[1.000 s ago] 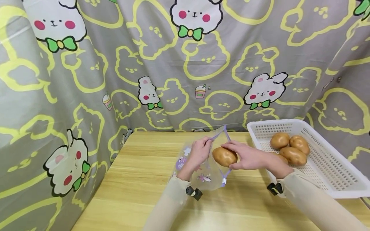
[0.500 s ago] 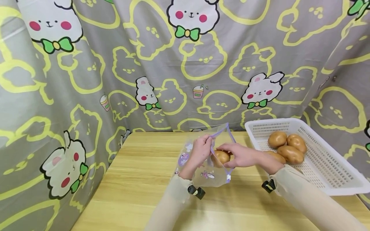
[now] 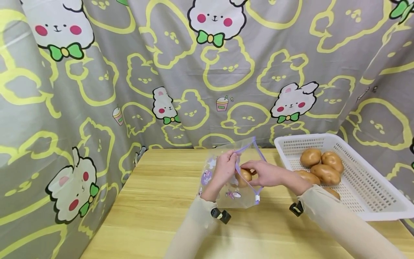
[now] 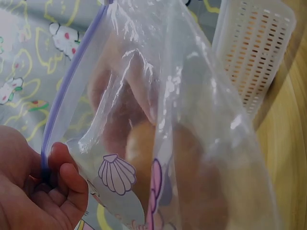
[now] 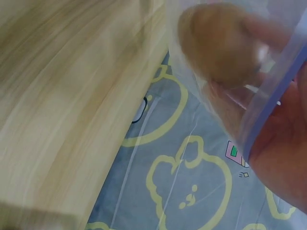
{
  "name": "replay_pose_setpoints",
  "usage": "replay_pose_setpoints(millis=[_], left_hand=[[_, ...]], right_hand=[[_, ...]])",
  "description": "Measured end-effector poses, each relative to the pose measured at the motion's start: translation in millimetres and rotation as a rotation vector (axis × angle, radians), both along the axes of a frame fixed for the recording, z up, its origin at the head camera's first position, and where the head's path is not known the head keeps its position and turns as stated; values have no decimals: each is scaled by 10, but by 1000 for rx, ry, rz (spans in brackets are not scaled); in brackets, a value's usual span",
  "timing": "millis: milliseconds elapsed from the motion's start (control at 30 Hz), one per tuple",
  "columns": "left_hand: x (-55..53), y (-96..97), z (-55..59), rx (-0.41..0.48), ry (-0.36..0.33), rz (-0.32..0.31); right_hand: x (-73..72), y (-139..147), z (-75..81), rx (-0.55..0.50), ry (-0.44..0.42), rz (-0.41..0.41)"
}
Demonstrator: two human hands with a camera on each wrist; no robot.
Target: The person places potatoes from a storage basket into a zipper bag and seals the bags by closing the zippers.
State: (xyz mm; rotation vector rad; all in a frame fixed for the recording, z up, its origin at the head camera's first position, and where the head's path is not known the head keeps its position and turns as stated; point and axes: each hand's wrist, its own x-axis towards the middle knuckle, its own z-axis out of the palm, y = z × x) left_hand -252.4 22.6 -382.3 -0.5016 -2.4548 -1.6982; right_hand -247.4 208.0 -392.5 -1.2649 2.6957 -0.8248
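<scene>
My left hand [image 3: 225,167] pinches the purple-edged rim of a clear zip bag [image 3: 231,202] printed with pastel pictures, and the bag's mouth gapes to the right. My right hand [image 3: 266,173] reaches into that mouth, its fingers and thumb gripping a brown potato [image 3: 244,177]. In the left wrist view, the potato [image 4: 141,146] shows through the film below the right fingers, while my left hand [image 4: 43,187] curls at the purple strip. The right wrist view has the potato [image 5: 213,43] behind cloudy film, with my fingertips against it. A white slider [image 3: 257,198] sits at the zip's lower end.
To the right, a white perforated plastic basket [image 3: 385,217] holds several more potatoes [image 3: 326,173], one partly behind my right forearm. Under everything is a wood-grain table [image 3: 155,190]. A grey curtain [image 3: 191,72] with cartoon prints hangs along the back and sides.
My right hand has moved left and carried the potato from the bag's mouth to inside it. The left hand keeps its pinch on the rim. The head view has shifted slightly.
</scene>
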Motion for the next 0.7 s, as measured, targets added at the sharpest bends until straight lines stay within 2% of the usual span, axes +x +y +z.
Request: replay_pose_setpoints(millis=[233,533,700], left_hand=[[-10,-21,-18,27,-43,1],[-31,-28,0,54,-47,5],[-65,-33,-36,73,-45,39]], right_hand=[[-6,-8,-3,-19,-3,-9],[-46,1,11,-22,172,-42],[-39,51,57,-84,167,-67]])
